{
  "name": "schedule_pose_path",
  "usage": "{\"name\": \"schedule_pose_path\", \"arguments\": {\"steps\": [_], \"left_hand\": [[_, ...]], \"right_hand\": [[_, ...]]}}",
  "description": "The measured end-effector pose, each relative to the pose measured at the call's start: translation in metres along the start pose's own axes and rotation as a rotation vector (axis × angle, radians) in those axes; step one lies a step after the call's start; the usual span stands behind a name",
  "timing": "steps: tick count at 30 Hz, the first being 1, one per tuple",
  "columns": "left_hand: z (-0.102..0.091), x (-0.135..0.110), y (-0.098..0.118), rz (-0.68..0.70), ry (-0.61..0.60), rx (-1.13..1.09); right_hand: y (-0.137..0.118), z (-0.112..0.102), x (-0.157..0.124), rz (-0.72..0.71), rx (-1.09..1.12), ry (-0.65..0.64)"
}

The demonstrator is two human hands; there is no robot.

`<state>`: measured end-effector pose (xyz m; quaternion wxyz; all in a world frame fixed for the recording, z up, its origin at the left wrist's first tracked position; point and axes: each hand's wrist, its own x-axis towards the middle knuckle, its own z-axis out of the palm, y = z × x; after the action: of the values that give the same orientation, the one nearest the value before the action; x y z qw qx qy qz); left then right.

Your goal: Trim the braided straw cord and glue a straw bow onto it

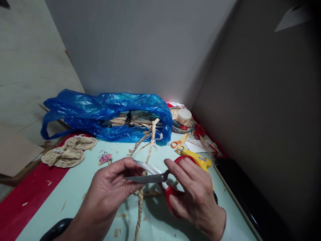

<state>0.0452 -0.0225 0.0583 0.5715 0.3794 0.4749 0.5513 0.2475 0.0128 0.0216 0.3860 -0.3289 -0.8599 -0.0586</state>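
My right hand (194, 192) grips red-handled scissors (152, 175), whose blades are parted around a braided straw rope (147, 157). My left hand (110, 189) pinches that rope just left of the blades and holds it upright above the pale green table (75, 187). The rope's frayed top reaches toward the blue bag. Its lower end hangs down past the bottom of the view.
A blue plastic bag (105, 115) with straw strips lies at the back. Coiled straw mats (67, 152) sit left on a red strip. A pink binder clip (105, 158), orange scissors (179, 142), a yellow glue gun (198, 160) and a small basket with a white cup (184, 116) lie around. Straw scraps dot the table.
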Motion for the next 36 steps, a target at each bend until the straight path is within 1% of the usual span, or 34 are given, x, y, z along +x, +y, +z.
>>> {"name": "schedule_pose_path", "arguments": {"steps": [3,5,7,10,13,16,18,22,24,27,29,31,33,36], "left_hand": [[0.001,0.002,0.002,-0.013,-0.045,0.030],[0.003,0.001,0.002,-0.023,-0.052,0.047],[0.005,-0.001,0.002,-0.021,-0.006,0.064],[0.008,-0.004,0.002,0.047,0.065,0.087],[0.005,-0.004,0.002,0.094,0.041,0.138],[0.001,-0.003,0.001,0.082,0.004,0.192],[0.000,-0.002,-0.001,0.067,-0.008,0.182],[0.003,-0.003,-0.002,-0.015,-0.013,0.029],[0.005,-0.004,-0.001,-0.076,-0.017,-0.046],[0.006,-0.004,0.004,-0.159,-0.072,-0.130],[0.006,-0.004,0.007,-0.177,-0.095,-0.181],[0.006,-0.003,0.009,-0.171,-0.093,-0.217],[0.007,-0.003,0.009,-0.165,-0.064,-0.229],[0.005,-0.002,0.007,-0.150,-0.018,-0.211]], "right_hand": [[-0.001,0.000,0.001,-0.009,0.007,0.010],[-0.001,-0.001,0.001,-0.023,0.016,0.021],[-0.001,-0.001,0.001,-0.036,0.027,0.027],[-0.002,-0.003,0.001,-0.035,0.029,0.032],[-0.003,-0.004,0.001,-0.044,0.009,0.052],[-0.005,-0.004,0.002,-0.050,-0.025,0.076],[-0.006,-0.002,0.002,-0.028,-0.016,0.069],[-0.007,0.001,0.001,0.086,0.113,-0.002],[-0.007,0.002,0.002,0.162,0.177,0.012],[-0.004,0.003,0.005,0.285,0.245,0.088],[-0.002,0.002,0.008,0.364,0.290,0.079],[-0.001,0.000,0.011,0.441,0.336,0.014],[-0.002,-0.003,0.016,0.513,0.414,-0.087],[-0.004,-0.009,0.022,0.581,0.622,-0.239]]}}
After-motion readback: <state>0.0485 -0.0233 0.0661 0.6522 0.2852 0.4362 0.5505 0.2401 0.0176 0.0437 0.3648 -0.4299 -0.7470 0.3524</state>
